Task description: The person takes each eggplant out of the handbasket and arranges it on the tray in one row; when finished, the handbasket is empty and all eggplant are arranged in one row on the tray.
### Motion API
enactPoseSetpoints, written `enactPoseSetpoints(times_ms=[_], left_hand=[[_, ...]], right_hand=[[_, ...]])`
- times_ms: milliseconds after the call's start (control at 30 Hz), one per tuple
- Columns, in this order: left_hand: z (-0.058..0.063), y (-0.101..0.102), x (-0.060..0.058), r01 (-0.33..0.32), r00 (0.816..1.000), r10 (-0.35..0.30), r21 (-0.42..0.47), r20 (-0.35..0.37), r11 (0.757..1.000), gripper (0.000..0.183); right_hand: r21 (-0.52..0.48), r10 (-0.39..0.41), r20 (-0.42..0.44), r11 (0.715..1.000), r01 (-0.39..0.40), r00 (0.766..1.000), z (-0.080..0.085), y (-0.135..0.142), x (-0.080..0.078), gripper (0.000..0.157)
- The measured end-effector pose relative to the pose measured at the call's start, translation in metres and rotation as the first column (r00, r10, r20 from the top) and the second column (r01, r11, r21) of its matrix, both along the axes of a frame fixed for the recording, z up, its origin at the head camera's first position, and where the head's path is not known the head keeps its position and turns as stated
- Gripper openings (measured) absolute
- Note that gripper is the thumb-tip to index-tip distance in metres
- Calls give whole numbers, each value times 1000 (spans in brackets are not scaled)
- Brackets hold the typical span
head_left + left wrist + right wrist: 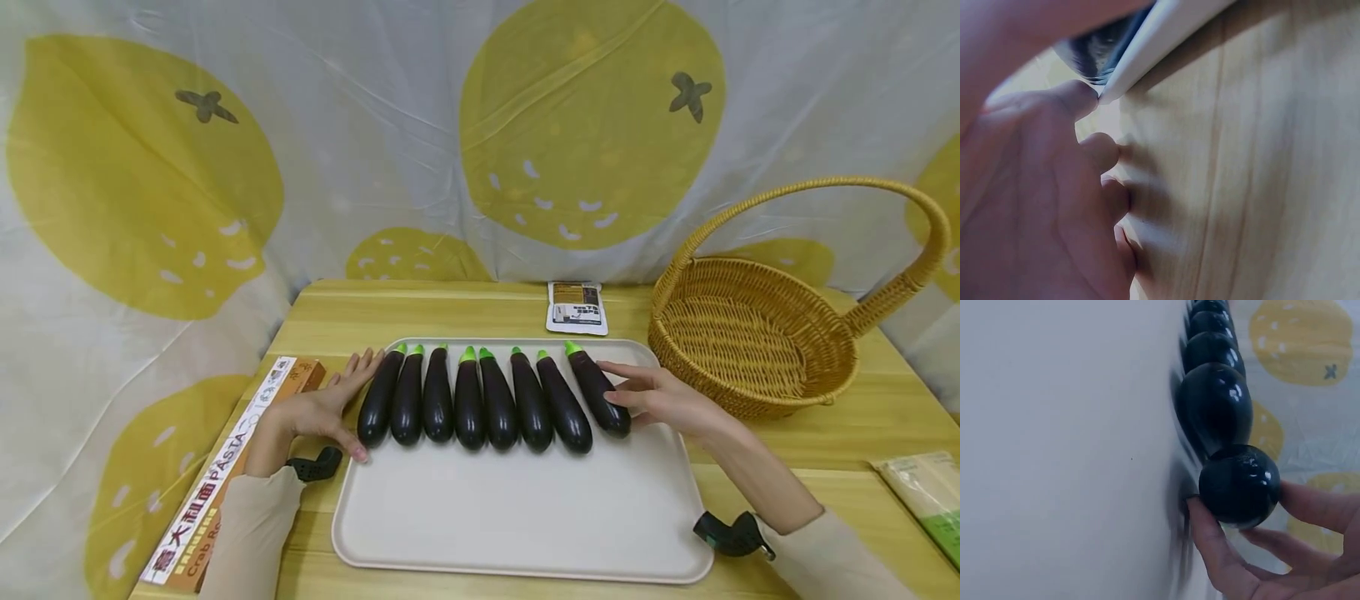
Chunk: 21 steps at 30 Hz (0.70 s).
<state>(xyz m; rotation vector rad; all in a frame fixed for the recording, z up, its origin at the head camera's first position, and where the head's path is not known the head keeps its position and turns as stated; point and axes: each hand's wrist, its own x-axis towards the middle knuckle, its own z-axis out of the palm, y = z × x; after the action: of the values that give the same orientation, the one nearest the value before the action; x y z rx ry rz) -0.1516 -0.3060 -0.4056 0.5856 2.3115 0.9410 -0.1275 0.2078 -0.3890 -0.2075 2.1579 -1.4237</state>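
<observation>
Several dark purple eggplants [470,408] with green stem ends lie side by side in a row on a white tray [517,517]. My right hand [660,400] holds the rightmost eggplant [597,392] by its side; in the right wrist view, thumb and fingers sit on either side of its round end [1239,487]. At the tray's left edge, my left hand [322,412] is spread beside the leftmost eggplant [379,402], its thumb over the tray. The left wrist view has fingertips [1100,153] down near the wooden table, one right at the tray's rim [1141,53].
A wicker basket [843,346] with a tall handle stands at the back right. Behind the tray lies a small packet [576,308]. A long pasta box [225,467] lies under the left forearm, and a green-and-white bag [926,492] rests at the right edge.
</observation>
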Motion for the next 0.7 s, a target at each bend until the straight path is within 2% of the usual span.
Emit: enactPoseSetpoints(times_ms=[233,467,700], left_hand=[[1,1,0,6,1000,-6,-6,-2,1000,151],[2,1,0,10,1000,-10,-8,-7,1000,151],[2,1,0,8,1000,-8,-3,-6,1000,150]], right_hand=[[-24,-17,16,1000,18,1000,-6,-9,2,69],[13,-28,-30,1000,28,999,-7,-13,4,66],[47,9,-55,999,-6,998,-5,-12,5,66]])
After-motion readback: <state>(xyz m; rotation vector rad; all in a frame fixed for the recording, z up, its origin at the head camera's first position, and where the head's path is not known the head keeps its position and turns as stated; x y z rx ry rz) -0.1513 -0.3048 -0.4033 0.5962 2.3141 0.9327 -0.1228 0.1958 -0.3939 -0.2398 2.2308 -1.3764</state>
